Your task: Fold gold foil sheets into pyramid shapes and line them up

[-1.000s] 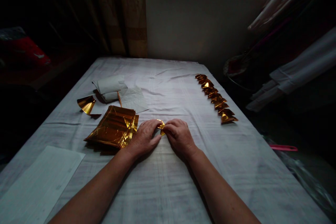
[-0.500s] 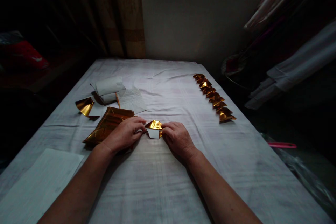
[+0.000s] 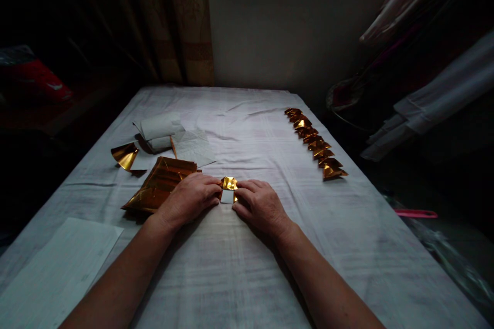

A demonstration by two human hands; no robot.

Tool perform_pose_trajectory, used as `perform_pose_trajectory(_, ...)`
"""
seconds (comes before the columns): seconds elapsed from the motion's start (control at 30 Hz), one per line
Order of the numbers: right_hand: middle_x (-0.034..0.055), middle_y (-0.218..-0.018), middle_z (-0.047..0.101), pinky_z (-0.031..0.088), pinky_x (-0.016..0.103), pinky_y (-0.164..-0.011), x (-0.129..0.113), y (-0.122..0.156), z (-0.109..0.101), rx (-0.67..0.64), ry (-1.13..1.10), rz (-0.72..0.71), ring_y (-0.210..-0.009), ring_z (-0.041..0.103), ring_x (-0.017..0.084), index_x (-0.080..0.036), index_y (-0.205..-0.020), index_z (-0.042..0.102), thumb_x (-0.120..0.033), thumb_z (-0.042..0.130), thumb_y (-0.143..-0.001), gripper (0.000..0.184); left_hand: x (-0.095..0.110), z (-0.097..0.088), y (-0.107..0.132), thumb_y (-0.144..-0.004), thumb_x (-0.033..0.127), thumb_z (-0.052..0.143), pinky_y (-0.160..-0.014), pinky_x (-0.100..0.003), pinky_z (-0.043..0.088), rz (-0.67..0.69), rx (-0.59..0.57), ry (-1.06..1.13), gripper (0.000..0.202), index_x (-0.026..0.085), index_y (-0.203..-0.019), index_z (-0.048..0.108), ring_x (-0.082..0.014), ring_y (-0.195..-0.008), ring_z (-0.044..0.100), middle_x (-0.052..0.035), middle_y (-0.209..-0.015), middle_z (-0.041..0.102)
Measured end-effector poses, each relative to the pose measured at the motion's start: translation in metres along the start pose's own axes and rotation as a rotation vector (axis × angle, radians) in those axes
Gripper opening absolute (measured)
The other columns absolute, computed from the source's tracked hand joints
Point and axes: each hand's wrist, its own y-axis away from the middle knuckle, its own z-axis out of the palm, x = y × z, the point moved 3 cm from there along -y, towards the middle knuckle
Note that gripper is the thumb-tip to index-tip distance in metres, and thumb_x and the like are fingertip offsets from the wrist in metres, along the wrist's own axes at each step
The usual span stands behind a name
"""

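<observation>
A small folded piece of gold foil paper point(image 3: 229, 183) lies on the cloth between my hands, with its white underside showing at the near part. My left hand point(image 3: 192, 198) grips its left edge with bent fingers. On the right edge, the fingers of my right hand point(image 3: 259, 204) press and hold the paper. Behind my left wrist rests a stack of gold foil sheets point(image 3: 164, 180), partly hidden by that hand. Folded gold paper pieces point(image 3: 314, 141) stand in a slanting row along the right side of the table.
A white plaid cloth covers the table point(image 3: 247, 277). Crumpled pale wrapping paper point(image 3: 160, 126) and a curled gold strip point(image 3: 125, 155) lie at the back left. A white sheet point(image 3: 57, 267) lies at the near left. Beyond the right edge are a pink handle point(image 3: 416, 213) and hanging clothes point(image 3: 436, 100).
My left hand has moved right and now covers the left side of the gold paper, which looks narrower. My right hand stays nearly in place, its fingers slightly further over the paper.
</observation>
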Motion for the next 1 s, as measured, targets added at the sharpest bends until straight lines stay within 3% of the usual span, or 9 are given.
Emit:
perform_pose_trajectory(0.2,0.0083,-0.119,0.070,0.048,0.041,-0.092,-0.002,-0.001,0.004,0.028,0.064,-0.019,-0.106,0.063,0.025,-0.021,-0.103,0.068,-0.025,0.068,-0.085,0.018,0.004,0.007,0.001,-0.089,0.024,0.064,-0.088,-0.036,0.047,-0.013,0.062,-0.071,0.014,0.023,-0.102,0.070,-0.0227,-0.100,0.066,-0.0050,-0.111,0.073)
perform_pose_trajectory(0.43,0.0088,-0.121,0.069,0.048,0.042,-0.093,0.001,0.001,0.002,0.049,0.003,-0.045,-0.108,0.062,0.026,-0.021,-0.105,0.067,-0.026,0.072,-0.081,0.025,0.004,0.009,0.000,-0.096,0.027,0.052,-0.090,-0.034,0.048,0.000,0.129,-0.013,0.018,0.022,-0.093,0.069,-0.0198,-0.098,0.067,-0.0057,-0.102,0.074)
perform_pose_trajectory(0.6,0.0077,-0.120,0.070,0.047,0.040,-0.092,0.006,0.002,0.003,0.085,-0.003,-0.066,-0.107,0.063,0.024,-0.022,-0.107,0.066,-0.019,0.060,-0.090,0.018,0.001,0.012,0.001,-0.096,0.024,0.050,-0.087,-0.034,0.049,-0.049,0.149,-0.048,0.018,0.020,-0.091,0.068,-0.0201,-0.091,0.067,-0.0063,-0.092,0.073)
perform_pose_trajectory(0.83,0.0059,-0.110,0.073,0.047,0.035,-0.086,0.013,0.002,0.007,0.128,-0.051,-0.023,-0.099,0.065,0.021,-0.023,-0.102,0.067,-0.018,0.056,-0.093,0.014,-0.005,0.017,0.004,-0.095,0.025,0.051,-0.088,-0.035,0.050,-0.101,0.206,-0.018,0.019,0.022,-0.096,0.070,-0.0211,-0.096,0.066,-0.0063,-0.102,0.073)
perform_pose_trajectory(1.0,0.0057,-0.096,0.073,0.046,0.033,-0.082,0.014,0.003,0.008,0.136,-0.043,0.013,-0.089,0.063,0.020,-0.024,-0.096,0.069,-0.020,0.056,-0.093,0.014,-0.006,0.016,0.005,-0.094,0.028,0.054,-0.083,-0.035,0.049,-0.201,0.211,-0.014,0.017,0.022,-0.092,0.070,-0.0215,-0.091,0.062,-0.0063,-0.097,0.070)
